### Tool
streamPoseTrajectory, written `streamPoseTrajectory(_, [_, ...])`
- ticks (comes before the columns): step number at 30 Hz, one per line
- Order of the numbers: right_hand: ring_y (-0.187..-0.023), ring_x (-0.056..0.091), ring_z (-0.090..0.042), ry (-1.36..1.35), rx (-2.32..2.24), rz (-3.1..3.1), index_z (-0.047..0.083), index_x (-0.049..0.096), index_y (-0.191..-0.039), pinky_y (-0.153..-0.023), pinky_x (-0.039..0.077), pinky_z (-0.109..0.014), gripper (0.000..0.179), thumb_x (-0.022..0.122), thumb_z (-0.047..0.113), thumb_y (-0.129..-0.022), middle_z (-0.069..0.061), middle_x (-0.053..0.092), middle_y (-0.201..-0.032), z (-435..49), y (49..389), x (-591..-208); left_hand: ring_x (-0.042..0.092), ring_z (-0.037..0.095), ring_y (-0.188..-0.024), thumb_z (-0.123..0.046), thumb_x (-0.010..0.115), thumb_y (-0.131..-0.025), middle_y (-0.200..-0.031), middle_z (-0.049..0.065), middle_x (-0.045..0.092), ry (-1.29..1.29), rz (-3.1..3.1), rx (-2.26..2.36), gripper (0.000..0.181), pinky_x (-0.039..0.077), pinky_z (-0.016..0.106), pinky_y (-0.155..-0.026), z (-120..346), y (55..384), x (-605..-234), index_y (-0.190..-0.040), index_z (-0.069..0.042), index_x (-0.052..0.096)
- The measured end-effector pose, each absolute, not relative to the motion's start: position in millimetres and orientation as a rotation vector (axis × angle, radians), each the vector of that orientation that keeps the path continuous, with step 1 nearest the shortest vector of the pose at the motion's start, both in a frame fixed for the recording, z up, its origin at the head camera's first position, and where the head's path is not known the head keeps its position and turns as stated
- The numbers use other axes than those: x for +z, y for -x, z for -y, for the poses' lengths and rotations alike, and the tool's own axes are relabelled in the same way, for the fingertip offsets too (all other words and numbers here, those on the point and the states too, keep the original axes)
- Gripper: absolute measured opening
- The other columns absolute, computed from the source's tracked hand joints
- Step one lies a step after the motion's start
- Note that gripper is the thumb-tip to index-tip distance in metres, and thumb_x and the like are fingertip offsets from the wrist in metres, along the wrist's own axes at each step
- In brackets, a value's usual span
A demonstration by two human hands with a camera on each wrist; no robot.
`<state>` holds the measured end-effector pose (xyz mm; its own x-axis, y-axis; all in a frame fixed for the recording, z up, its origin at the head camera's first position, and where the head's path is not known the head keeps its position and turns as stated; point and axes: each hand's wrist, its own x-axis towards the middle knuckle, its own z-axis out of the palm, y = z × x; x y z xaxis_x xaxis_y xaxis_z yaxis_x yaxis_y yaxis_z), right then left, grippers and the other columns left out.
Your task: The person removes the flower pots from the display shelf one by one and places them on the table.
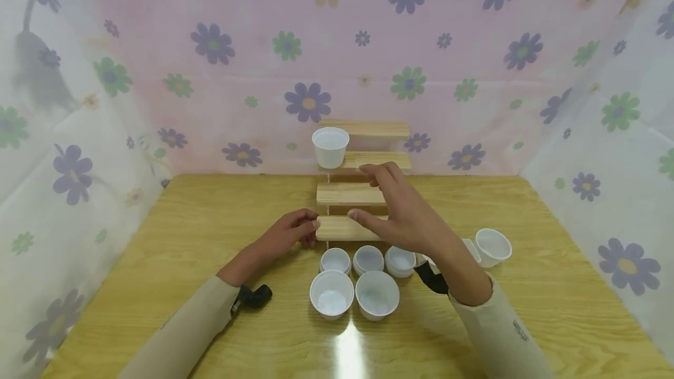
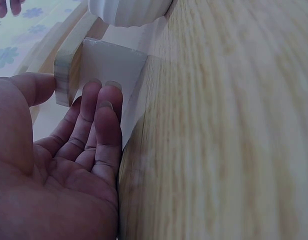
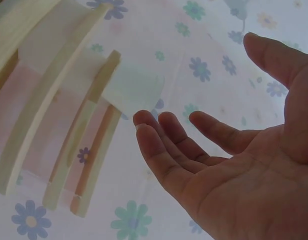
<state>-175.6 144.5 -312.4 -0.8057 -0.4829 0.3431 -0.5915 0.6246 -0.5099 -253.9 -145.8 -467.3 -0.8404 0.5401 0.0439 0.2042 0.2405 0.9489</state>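
Observation:
A stepped stand with pale wooden slats [image 1: 350, 193] stands at the back of the table. My left hand [image 1: 284, 233] holds the left end of its lowest slat; in the left wrist view the thumb touches the slat end [image 2: 68, 75] and the bent fingers lie beside the white side panel [image 2: 111, 62]. One white cup [image 1: 330, 150] sits upright at the left on an upper slat. Over the right part of the stand hovers my right hand [image 1: 408, 212], thumb and fingers spread, with nothing in it. The right wrist view shows its palm [image 3: 244, 185] bare, slats beyond.
In front of the stand, several white cups [image 1: 332, 294] stand upright in two rows. Another white cup [image 1: 493, 247] is at the right, beyond my right forearm. Black wrist mounts [image 1: 256, 296] hang at the sleeves. Flowered cloth [image 1: 363, 40] surrounds the table [image 1: 237, 209].

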Motion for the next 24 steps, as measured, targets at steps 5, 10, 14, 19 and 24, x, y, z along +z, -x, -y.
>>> streamPoseTrajectory(5, [-0.134, 0.053, -0.034, -0.891, 1.014, 2.662, 0.009, 0.041, -0.158, -0.11, 0.047, -0.052, 0.074, 0.078, 0.035, -0.099, -0.011, 0.048, -0.144, -143, 180, -304, 0.071, 0.03, -0.086, -0.022, 0.051, -0.114, -0.097, 0.017, 0.068, -0.701, -2.226, 1.635, 0.029, 0.059, 0.037, -0.078, 144, 256, -463, -0.13, 0.001, 0.06])
streamPoseTrajectory(10, [-0.138, 0.053, -0.034, -0.849, 1.08, 2.671, 0.01, 0.041, -0.158, -0.114, 0.045, -0.053, 0.075, 0.078, 0.035, -0.099, -0.012, 0.046, -0.147, -142, 184, -301, 0.071, 0.029, -0.087, -0.024, 0.053, -0.114, -0.097, 0.014, 0.068, -0.685, -2.203, 1.641, 0.032, 0.059, 0.037, -0.08, 140, 256, -462, -0.133, 0.002, 0.059])
streamPoseTrajectory(14, [-0.137, 0.055, -0.035, -0.843, 1.122, 2.644, 0.009, 0.042, -0.157, -0.113, 0.046, -0.052, 0.074, 0.079, 0.033, -0.098, -0.013, 0.044, -0.15, -138, 190, -303, 0.071, 0.027, -0.087, -0.024, 0.053, -0.114, -0.096, 0.013, 0.068, -0.659, -2.207, 1.65, 0.033, 0.059, 0.037, -0.079, 140, 255, -464, -0.131, 0.002, 0.059])
streamPoseTrajectory(19, [-0.138, 0.052, -0.034, -0.91, 1.191, 2.55, 0.011, 0.042, -0.156, -0.115, 0.046, -0.051, 0.07, 0.08, 0.024, -0.098, -0.015, 0.041, -0.153, -133, 199, -307, 0.071, 0.027, -0.087, -0.025, 0.052, -0.114, -0.097, 0.013, 0.068, -0.653, -2.21, 1.641, 0.032, 0.059, 0.037, -0.08, 143, 253, -464, -0.131, 0.002, 0.059])
streamPoseTrajectory(24, [-0.135, 0.055, -0.037, -0.86, 1.218, 2.557, 0.011, 0.041, -0.157, -0.113, 0.047, -0.05, 0.071, 0.079, 0.024, -0.098, -0.017, 0.039, -0.154, -126, 206, -309, 0.071, 0.027, -0.088, -0.026, 0.052, -0.114, -0.098, 0.013, 0.067, -0.651, -2.215, 1.629, 0.033, 0.059, 0.037, -0.081, 146, 252, -464, -0.131, 0.001, 0.059])
